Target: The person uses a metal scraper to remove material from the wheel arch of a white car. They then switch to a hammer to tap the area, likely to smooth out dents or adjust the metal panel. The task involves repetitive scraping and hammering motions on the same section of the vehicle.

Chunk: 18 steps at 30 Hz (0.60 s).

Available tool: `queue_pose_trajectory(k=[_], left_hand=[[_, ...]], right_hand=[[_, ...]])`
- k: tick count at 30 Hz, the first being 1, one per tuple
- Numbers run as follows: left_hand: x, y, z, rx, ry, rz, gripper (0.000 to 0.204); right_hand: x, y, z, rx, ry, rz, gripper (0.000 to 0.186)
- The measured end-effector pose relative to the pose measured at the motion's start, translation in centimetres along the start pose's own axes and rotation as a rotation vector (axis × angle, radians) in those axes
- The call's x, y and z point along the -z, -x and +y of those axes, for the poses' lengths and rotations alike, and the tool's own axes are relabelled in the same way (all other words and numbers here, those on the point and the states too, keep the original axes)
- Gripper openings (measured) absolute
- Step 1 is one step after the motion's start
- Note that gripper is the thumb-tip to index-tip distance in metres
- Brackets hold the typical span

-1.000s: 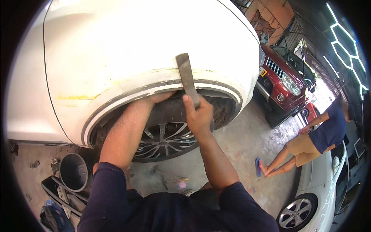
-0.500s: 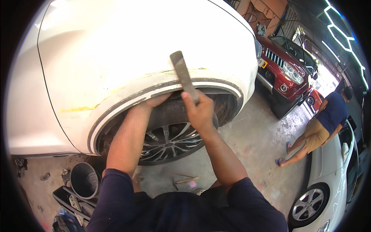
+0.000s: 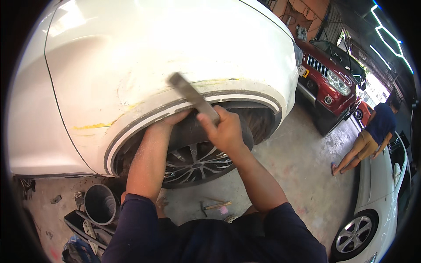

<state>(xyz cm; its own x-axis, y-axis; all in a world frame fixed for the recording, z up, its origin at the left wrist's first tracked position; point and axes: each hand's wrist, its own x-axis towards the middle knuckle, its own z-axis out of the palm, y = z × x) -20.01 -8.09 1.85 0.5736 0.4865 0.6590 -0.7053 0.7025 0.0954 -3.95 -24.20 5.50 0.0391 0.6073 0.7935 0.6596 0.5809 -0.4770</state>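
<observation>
Up at the wheel arch (image 3: 131, 127), right hand (image 3: 226, 131) fingers clench a metal bar (image 3: 193, 97); left hand (image 3: 173, 119) grips the arch.

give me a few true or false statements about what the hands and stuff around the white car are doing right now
1. The right hand holds a flat metal bar against the white car. True.
2. The left hand holds a hammer. False: it is tucked under the wheel arch, above the tyre; the hammer lies on the floor.
3. The wheel has been taken off the car. False: the spoked wheel sits under the arch.
4. A red car is parked beyond the white one. True.
5. Another person stands at the right, bent forward. True.
</observation>
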Motion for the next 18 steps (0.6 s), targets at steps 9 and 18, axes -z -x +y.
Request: queue_pose_trajectory(k=[9, 18], left_hand=[[0.0, -0.9, -0.7, -0.062, 0.017, 0.161, 0.052], [1.6, -1.7, -0.7, -0.01, -0.163, 0.198, 0.056]], right_hand=[[-0.1, -0.8, -0.3, -0.105, 0.101, -0.074, 0.04], [0.2, -0.6, 0.1, -0.155, 0.086, 0.035, 0.038]])
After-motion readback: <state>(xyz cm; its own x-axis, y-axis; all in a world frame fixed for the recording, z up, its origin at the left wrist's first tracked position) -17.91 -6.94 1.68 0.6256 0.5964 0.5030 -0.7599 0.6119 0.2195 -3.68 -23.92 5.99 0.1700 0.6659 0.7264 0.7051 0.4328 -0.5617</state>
